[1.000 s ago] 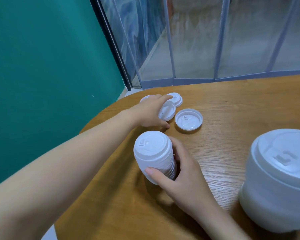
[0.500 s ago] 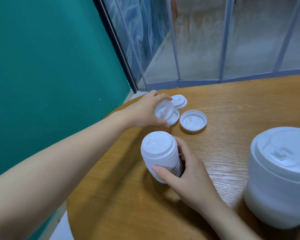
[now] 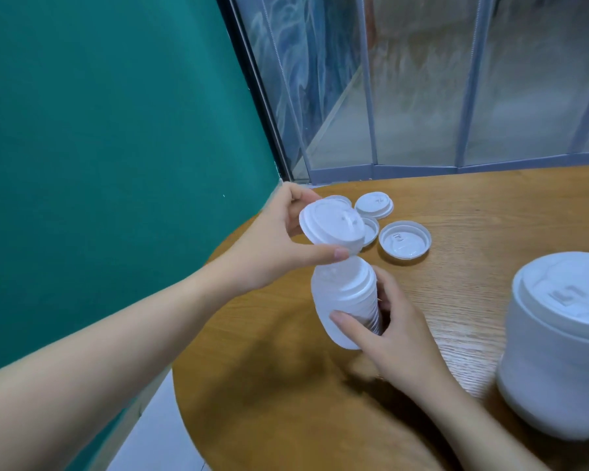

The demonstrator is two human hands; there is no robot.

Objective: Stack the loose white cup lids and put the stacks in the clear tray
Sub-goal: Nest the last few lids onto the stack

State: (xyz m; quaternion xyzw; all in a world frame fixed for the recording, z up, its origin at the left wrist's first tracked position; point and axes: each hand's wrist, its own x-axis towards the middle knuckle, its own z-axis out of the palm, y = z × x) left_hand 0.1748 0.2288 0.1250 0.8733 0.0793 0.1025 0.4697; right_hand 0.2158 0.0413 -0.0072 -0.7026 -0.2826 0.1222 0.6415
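Observation:
My left hand (image 3: 272,246) pinches a single white lid (image 3: 332,227) by its rim, tilted, just above a stack of white lids (image 3: 346,300). My right hand (image 3: 393,338) grips that stack from the right, holding it a little above the wooden table (image 3: 473,212). Loose lids lie behind: one upside down (image 3: 405,243), one top up (image 3: 374,205), and one partly hidden behind the held lid (image 3: 371,229). No clear tray is in view.
A taller, wider stack of white lids (image 3: 558,341) stands close at the right edge. The round table's rim curves down the left, beside a teal wall (image 3: 99,164). Glass panels (image 3: 422,79) stand behind the table.
My left hand has lifted a lid off the table and brought it over the stack. My right hand has kept hold of the stack, tilting it slightly.

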